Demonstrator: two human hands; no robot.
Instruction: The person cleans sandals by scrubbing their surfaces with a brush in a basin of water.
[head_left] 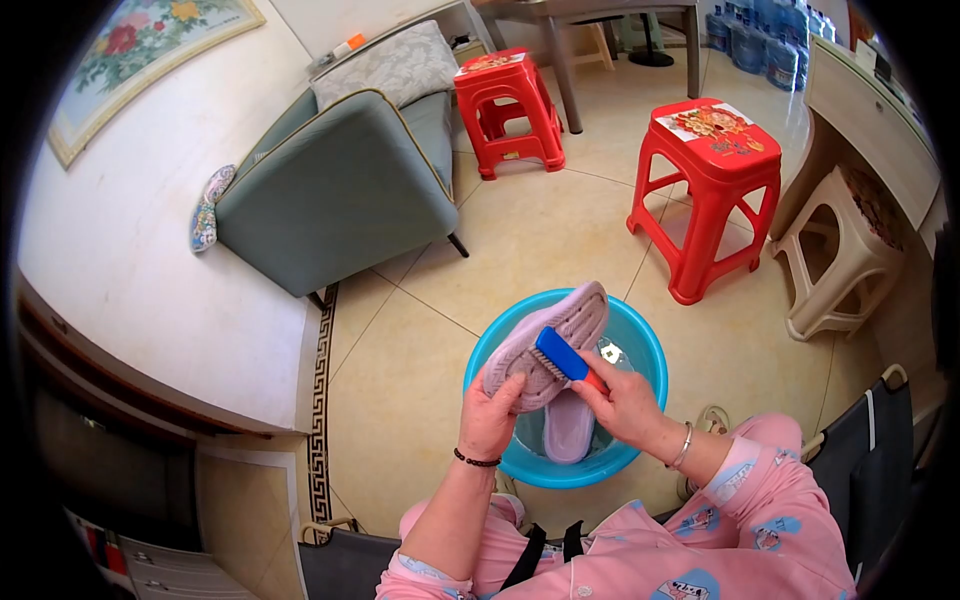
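Note:
My left hand [490,412] is closed on the heel end of a pale purple slipper [590,312], thumb on its sole. The slipper is tilted above a blue basin [655,400], its patterned sole facing me. In my right hand [630,405] is a scrubbing brush [562,352] with a blue back and an orange-red handle. Its bristles meet the slipper's sole. Inside the basin, a second purple slipper [568,432] lies partly hidden below my hands, with what looks like water around it.
Two red plastic stools [708,200] stand beyond the basin. A beige stool [845,250] is under the desk at right. The green-grey sofa [340,190] sits at left by the wall. Large water bottles [770,45] are grouped at the back right.

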